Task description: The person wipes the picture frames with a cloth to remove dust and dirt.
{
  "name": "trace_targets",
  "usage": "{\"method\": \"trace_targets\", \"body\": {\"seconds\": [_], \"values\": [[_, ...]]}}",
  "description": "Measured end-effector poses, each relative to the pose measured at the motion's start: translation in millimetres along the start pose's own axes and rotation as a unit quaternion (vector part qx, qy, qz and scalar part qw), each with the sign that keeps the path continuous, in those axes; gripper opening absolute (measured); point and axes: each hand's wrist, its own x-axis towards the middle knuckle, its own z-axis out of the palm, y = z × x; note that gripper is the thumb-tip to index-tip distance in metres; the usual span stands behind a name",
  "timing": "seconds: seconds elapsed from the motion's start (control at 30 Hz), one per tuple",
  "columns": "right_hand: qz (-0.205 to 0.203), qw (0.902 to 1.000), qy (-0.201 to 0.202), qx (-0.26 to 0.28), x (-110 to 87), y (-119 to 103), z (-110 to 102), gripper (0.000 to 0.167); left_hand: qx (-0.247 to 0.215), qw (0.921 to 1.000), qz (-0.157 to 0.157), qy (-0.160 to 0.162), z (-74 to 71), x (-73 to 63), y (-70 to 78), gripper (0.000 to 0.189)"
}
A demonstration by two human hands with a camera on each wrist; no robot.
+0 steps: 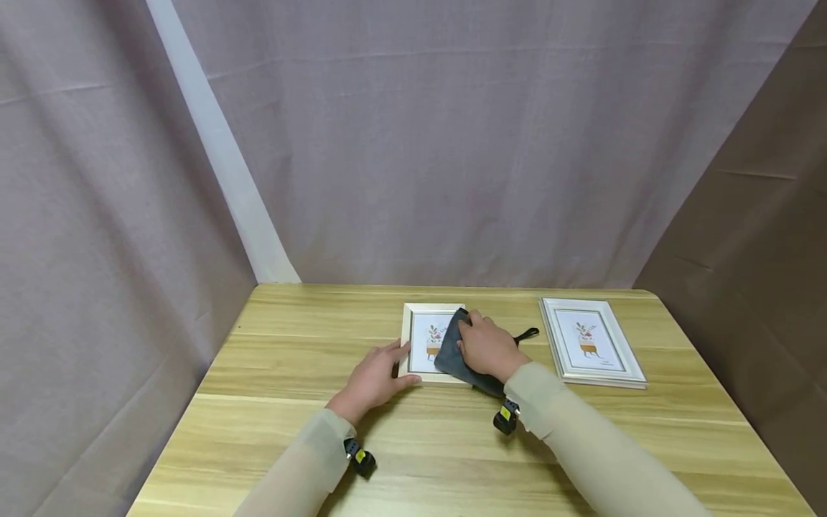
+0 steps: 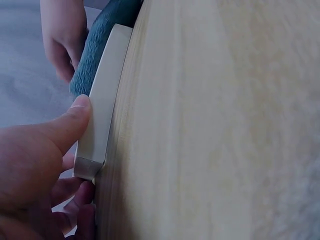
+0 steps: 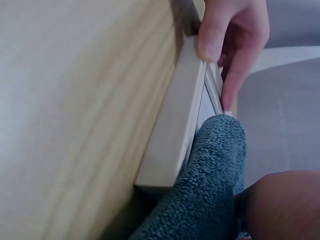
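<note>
Near the far edge of the wood-grain desk (image 1: 426, 445), a cream picture frame (image 1: 422, 327) lies flat. A grey-blue plush cloth (image 1: 451, 355) covers its right side, gripped by the right hand (image 1: 487, 347); the left hand (image 1: 372, 375) holds the near-left corner. Should that hold loosen, the cloth's drag might skid the frame.

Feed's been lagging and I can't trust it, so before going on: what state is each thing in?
Left frame: face up on the table, right part covered
Right frame: face up, uncovered, no hand on it
Cloth: folded, over the left frame's right side
Left hand: holding the left frame's near-left corner
Right hand: gripping the cloth
</note>
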Motion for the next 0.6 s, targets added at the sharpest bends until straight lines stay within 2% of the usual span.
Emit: {"method": "trace_targets", "body": {"seconds": [0.23,0.6], "values": [[0.019,0.9998,-0.008,-0.001,17.7,6.1,0.7,0.056,0.006,1.0,0.001,-0.002,1.7,0.5,0.3,0.083],[0.009,0.9991,-0.013,0.039,28.7,15.6,-2.8,0.056,0.006,1.0,-0.005,-0.005,1.1,0.8,-0.7,0.083]]}}
